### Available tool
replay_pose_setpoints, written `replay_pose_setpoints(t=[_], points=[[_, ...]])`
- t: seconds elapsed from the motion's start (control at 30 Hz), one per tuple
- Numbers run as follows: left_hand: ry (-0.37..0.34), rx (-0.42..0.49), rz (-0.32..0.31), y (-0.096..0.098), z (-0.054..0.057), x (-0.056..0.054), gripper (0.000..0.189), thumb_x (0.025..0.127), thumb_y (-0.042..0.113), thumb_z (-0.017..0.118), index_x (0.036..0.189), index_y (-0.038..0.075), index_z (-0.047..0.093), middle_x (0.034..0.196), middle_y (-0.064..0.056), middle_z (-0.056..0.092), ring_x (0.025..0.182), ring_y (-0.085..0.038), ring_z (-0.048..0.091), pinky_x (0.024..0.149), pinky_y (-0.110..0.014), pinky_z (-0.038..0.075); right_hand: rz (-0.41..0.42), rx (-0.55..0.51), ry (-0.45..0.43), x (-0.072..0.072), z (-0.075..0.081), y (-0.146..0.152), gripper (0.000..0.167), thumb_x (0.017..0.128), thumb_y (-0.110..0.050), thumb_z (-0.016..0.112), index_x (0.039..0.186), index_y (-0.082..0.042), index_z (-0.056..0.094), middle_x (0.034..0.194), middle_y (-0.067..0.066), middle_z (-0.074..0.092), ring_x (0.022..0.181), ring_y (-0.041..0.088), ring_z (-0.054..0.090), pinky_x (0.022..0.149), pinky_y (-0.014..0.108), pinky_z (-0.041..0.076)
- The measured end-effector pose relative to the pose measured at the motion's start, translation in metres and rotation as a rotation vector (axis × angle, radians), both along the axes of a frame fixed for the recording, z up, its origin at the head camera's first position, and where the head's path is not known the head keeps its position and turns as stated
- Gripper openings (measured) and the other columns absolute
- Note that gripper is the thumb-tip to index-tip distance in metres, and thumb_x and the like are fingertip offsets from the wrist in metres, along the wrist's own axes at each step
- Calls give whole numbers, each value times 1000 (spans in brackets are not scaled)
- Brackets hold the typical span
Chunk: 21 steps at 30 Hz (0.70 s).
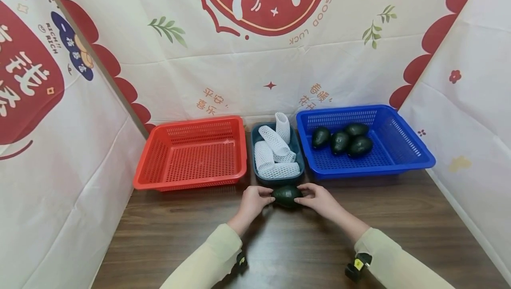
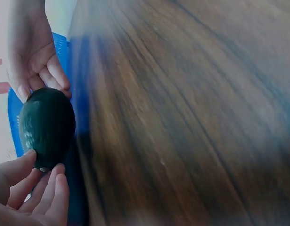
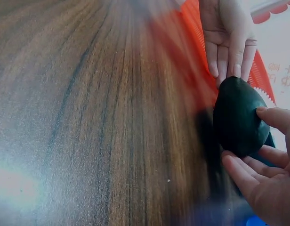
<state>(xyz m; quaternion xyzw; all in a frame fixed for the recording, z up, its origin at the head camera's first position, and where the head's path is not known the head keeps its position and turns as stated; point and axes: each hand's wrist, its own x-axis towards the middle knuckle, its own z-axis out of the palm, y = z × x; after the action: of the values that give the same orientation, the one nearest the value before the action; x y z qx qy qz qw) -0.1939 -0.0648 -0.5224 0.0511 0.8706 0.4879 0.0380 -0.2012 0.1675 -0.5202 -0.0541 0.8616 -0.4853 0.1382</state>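
Observation:
A dark green avocado [image 1: 287, 196] is held between both hands, in front of the small dark teal basket. My left hand [image 1: 254, 200] pinches its narrow, stem end with thumb and fingers. From the other side my right hand [image 1: 319, 199] grips the broad, rounded end. In the left wrist view the avocado [image 2: 48, 127] shows a small pale stem spot by the left fingertips. The right wrist view shows the right thumb on the side of the avocado [image 3: 240, 117] and the fingers beneath it.
Several white foam net sleeves [image 1: 273, 141] lie in the teal basket [image 1: 301, 165]. To the left stands a red basket [image 1: 201, 162] with nothing in it. A blue basket [image 1: 399, 165] on the right holds several avocados [image 1: 340, 142]. Patterned cloth walls surround the wooden table [image 1: 295, 253].

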Motion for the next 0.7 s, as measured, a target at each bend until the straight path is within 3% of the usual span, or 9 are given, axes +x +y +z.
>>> replay_pose_setpoints(t=[0.27, 0.7], points=[[-13, -33, -18, -4, -6, -5, 19, 79, 10, 81, 96, 4, 78, 95, -4, 74, 98, -22, 65, 81, -32, 52, -3, 12, 7, -4, -7, -6, 48, 82, -25, 79, 119, -2, 59, 109, 15, 64, 93, 24, 64, 73, 36, 53], [-22, -62, -37, -10, -5, -6, 20, 79, 10, 81, 98, 4, 77, 95, -5, 74, 96, -21, 66, 81, -31, 52, 19, 14, 16, -4, -9, -10, 50, 82, -26, 79, 121, -3, 58, 112, 17, 63, 93, 24, 64, 72, 36, 52]])
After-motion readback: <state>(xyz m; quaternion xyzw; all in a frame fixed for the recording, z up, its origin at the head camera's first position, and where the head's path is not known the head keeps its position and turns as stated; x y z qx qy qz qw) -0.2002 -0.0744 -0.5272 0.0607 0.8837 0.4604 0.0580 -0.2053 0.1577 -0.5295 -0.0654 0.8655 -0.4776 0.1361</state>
